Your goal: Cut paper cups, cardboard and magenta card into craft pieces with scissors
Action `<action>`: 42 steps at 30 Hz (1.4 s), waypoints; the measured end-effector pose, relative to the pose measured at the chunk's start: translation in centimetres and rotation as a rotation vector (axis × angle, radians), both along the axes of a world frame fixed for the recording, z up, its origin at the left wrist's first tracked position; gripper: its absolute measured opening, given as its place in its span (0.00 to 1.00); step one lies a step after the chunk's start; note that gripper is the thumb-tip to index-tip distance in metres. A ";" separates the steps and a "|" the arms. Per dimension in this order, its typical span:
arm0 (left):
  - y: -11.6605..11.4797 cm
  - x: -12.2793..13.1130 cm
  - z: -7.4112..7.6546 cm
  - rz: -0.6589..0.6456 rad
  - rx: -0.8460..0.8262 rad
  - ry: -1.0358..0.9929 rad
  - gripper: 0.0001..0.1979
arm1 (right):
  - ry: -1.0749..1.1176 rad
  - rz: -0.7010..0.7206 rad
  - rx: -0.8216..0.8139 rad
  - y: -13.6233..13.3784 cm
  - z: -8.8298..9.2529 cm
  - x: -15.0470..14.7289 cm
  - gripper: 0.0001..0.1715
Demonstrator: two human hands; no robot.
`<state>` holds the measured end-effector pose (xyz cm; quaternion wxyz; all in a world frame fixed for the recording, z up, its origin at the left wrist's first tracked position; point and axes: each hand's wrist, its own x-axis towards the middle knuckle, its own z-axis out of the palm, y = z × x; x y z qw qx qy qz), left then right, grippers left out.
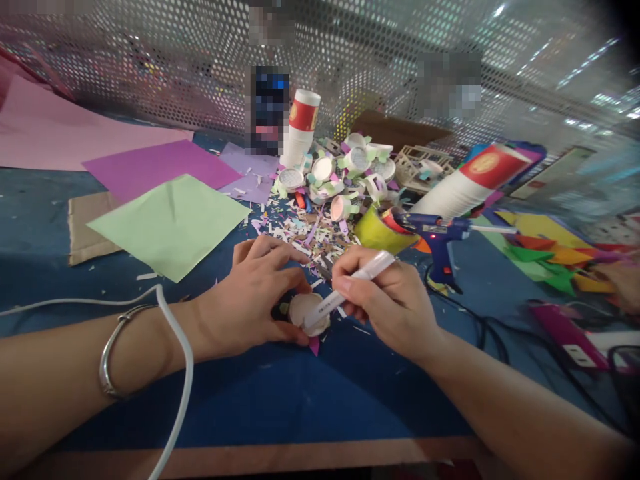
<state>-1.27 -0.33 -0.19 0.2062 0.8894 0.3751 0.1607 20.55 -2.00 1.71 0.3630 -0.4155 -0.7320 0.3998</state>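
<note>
The fingers [347,285] of the right hand [397,303] clamp a white pen [326,307], its tip at a small round paper piece [301,309] low over the blue desk [360,407], as the left hand [257,293] grips that piece between thumb and fingers. Just beyond lie paper scraps [300,230] and a heap of cut cup pieces [323,168]. At right, a blue glue gun [441,259] stands beside a yellow-green roll [375,233]; at left, a pale green sheet [175,223] overlaps a purple sheet [165,167].
</note>
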 end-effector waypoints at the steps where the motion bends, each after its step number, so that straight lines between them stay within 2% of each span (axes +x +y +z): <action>1: 0.0 0.0 0.0 -0.004 0.005 -0.002 0.28 | 0.010 -0.007 0.000 0.0 -0.2 -0.1 0.10; 8: -0.1 0.1 0.2 -0.001 0.017 0.020 0.26 | 0.085 -0.062 0.003 -0.2 -0.9 -0.3 0.10; 17: -0.1 0.1 0.2 -0.020 0.056 0.002 0.25 | 0.029 -0.021 -0.054 0.8 -0.3 0.8 0.10; 27: -0.1 0.1 0.3 -0.018 0.031 0.011 0.26 | -0.138 -0.016 0.184 1.3 1.0 1.3 0.12; 37: -0.1 0.1 0.1 -0.019 0.017 -0.015 0.24 | -0.060 -0.086 0.386 -0.5 -0.2 1.2 0.09; 42: -0.1 0.0 0.0 -0.030 0.036 -0.016 0.23 | -0.104 -0.107 0.438 -1.0 -0.5 1.0 0.08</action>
